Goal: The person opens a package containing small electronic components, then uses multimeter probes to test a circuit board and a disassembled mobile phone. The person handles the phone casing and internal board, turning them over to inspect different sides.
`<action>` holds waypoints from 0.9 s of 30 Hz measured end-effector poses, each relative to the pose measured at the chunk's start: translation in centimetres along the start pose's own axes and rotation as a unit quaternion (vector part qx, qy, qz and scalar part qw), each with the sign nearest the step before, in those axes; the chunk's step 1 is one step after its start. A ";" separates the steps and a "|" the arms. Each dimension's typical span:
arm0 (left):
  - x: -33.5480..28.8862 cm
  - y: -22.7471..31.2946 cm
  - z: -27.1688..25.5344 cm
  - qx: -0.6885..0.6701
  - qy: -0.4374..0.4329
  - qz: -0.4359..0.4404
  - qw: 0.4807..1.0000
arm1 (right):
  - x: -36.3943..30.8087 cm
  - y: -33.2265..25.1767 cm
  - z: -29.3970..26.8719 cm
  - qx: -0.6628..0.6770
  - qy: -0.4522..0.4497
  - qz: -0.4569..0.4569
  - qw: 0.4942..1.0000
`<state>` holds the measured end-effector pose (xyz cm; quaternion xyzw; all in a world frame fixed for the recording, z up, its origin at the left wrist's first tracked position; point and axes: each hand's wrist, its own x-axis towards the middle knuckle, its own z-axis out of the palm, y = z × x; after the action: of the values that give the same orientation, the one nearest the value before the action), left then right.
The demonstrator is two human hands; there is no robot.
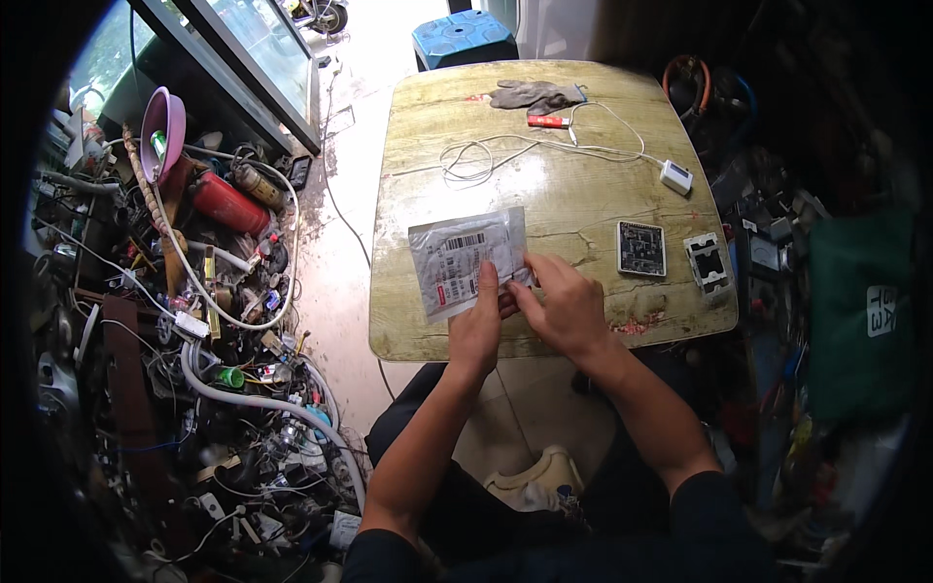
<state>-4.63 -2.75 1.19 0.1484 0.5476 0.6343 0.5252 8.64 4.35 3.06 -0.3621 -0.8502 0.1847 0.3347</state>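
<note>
A silvery-white plastic packet (457,248) with a printed label and a barcode is held over the near left part of the table. My left hand (476,325) grips its lower edge, the thumb lying flat on the front. At the packet's right edge, my right hand (564,306) pinches the border with thumb and forefinger. What the packet contains is hidden. Right of my hands, a small square circuit board in a white frame (641,250) lies on the table. Beside it is a white bracket with dark openings (708,264).
On the wood-patterned table (408,146) lie a grey glove (535,95), a red lighter-like stick (548,122) and a white cable (486,160) ending in a white plug-like box (676,177). A blue stool (465,37) stands beyond. Piled clutter with a red cylinder (228,204) fills the left floor.
</note>
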 end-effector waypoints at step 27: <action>-2.3 -0.7 0.1 0.098 -0.010 0.117 0.988 | 1.4 2.9 -0.2 0.060 0.038 0.020 0.997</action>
<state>-3.27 -4.77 1.53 0.2683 0.5804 0.6333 0.4360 9.48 7.33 2.21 -0.3647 -0.8169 0.2278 0.3845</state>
